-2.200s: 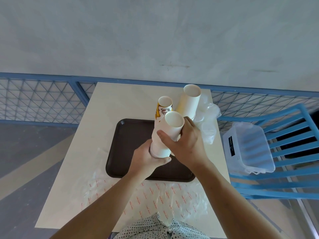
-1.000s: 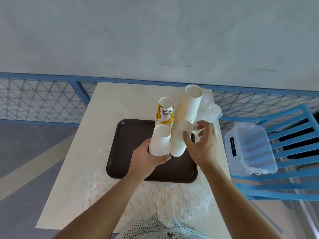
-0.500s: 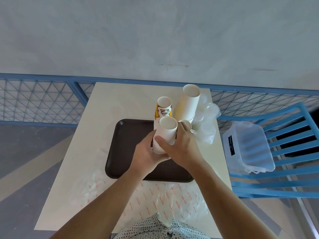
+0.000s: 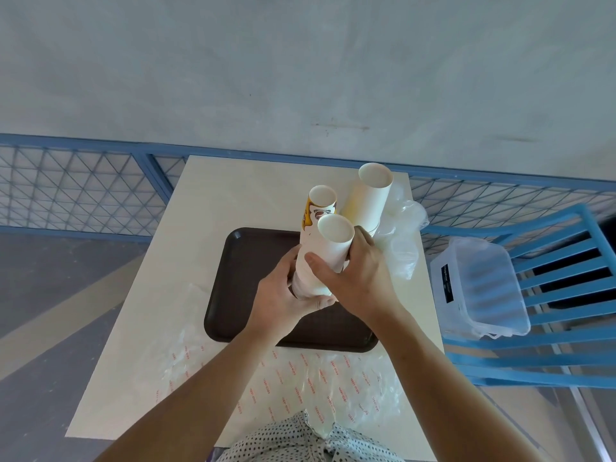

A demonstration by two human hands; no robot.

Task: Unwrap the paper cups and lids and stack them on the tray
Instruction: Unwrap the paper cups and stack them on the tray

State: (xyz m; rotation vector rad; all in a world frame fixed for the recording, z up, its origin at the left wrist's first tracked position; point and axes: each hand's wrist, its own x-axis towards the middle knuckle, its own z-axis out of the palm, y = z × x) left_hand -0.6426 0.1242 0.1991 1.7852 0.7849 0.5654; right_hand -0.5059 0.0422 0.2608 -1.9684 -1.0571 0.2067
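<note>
The left hand [image 4: 280, 298] and right hand [image 4: 360, 281] clamp their fingers round the tall white paper-cup stack [image 4: 328, 248]. Best seat it upright on the dark brown plastic tray [image 4: 246, 261] before letting go.

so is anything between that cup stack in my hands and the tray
Nothing visible. The left hand and right hand hold the white cup stack over the tray, its left part bare. A printed stack and tall stack stand close behind.

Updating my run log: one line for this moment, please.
left hand: grips white cup stack low | right hand: grips it higher | behind: printed cup stack, taller white stack
</note>
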